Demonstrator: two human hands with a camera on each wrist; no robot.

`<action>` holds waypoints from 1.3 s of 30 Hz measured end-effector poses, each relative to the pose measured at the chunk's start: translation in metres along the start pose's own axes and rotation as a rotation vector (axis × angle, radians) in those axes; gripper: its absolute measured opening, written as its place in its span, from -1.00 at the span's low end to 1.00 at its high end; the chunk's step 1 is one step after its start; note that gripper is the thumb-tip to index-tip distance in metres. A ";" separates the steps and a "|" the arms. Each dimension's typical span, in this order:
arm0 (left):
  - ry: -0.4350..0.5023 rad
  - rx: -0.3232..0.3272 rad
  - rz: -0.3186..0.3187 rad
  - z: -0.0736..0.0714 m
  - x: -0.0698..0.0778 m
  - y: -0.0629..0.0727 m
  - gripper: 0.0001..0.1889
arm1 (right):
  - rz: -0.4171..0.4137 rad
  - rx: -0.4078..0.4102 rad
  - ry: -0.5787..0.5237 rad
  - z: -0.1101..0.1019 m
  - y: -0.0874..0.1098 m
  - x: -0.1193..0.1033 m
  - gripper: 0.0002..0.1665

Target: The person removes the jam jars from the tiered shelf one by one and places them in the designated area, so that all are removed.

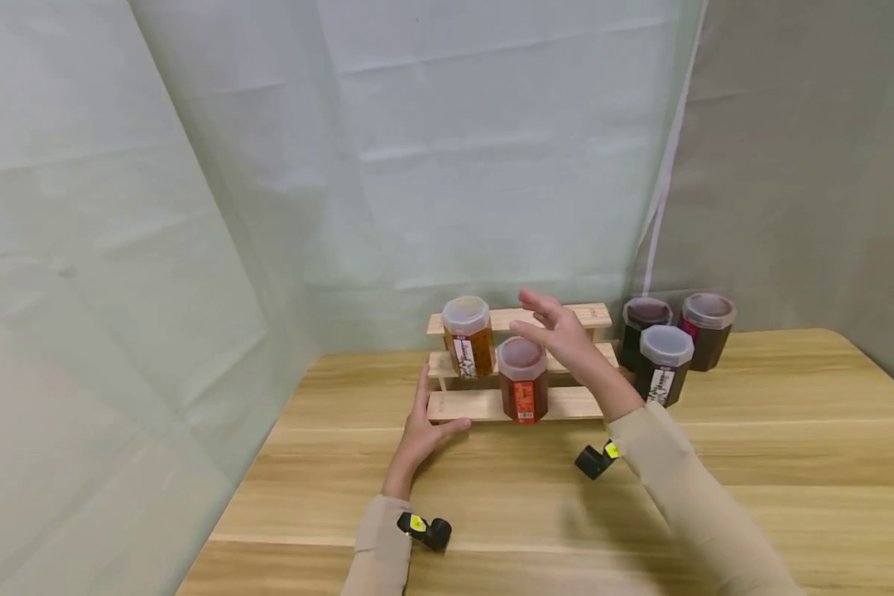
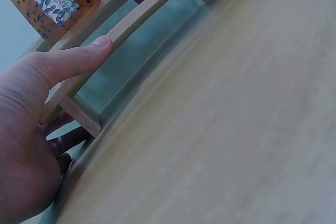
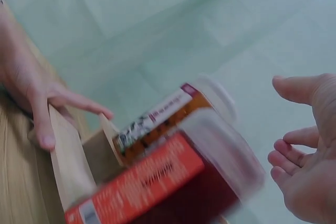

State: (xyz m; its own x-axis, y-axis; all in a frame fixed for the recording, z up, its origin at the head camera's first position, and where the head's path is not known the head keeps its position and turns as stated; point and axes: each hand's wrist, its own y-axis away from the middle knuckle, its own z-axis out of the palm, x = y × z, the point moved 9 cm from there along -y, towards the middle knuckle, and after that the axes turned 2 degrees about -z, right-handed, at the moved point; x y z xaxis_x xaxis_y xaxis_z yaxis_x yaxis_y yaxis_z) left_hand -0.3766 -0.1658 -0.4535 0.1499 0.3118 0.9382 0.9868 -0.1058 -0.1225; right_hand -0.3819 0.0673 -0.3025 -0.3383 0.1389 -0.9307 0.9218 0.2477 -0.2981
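Observation:
A three-tier wooden rack [image 1: 458, 405] stands at the back of the table, and my left hand [image 1: 420, 434] grips its left end. In the left wrist view the thumb [image 2: 86, 59] lies along the front edge of the lowest step, with the other fingers behind the end leg. On that lowest step sits a dark red jar with a red label [image 1: 524, 389] and a pale lid. An amber jar with dark specks [image 1: 471, 343] stands on the middle step, at the left. My right hand [image 3: 315, 166] is spread above the red-labelled jar, apart from its lid and holding nothing.
Right of the rack stand three dark jars: a white-labelled one [image 1: 665, 368] in front, another [image 1: 643, 335] behind it, and a third [image 1: 708, 331] at the right. Pale curtains [image 1: 492, 165] hang behind the wooden table [image 1: 507, 505]. Each sleeve carries a small black camera.

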 end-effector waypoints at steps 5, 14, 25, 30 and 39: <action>0.014 -0.002 -0.004 0.002 -0.002 -0.001 0.27 | 0.014 -0.043 0.045 0.021 -0.015 -0.002 -0.11; 0.033 -0.022 0.015 0.007 0.000 -0.004 0.26 | 0.091 -0.045 0.115 0.046 -0.037 0.001 0.07; 0.026 -0.028 0.002 0.008 0.001 0.000 0.25 | 0.145 -0.054 0.132 0.065 -0.051 0.008 -0.02; 0.008 -0.018 0.005 0.003 -0.001 0.000 0.27 | 0.159 -0.067 0.143 0.070 -0.055 0.009 0.00; 0.010 -0.024 0.016 0.001 -0.001 -0.003 0.27 | 0.175 0.030 0.183 0.064 -0.059 0.011 -0.03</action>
State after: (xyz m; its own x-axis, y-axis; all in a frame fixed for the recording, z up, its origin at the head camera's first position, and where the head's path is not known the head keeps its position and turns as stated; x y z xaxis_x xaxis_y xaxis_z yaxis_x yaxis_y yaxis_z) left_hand -0.3793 -0.1651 -0.4548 0.1653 0.3000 0.9395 0.9824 -0.1336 -0.1302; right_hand -0.4282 -0.0072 -0.3086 -0.1989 0.3496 -0.9156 0.9737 0.1766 -0.1441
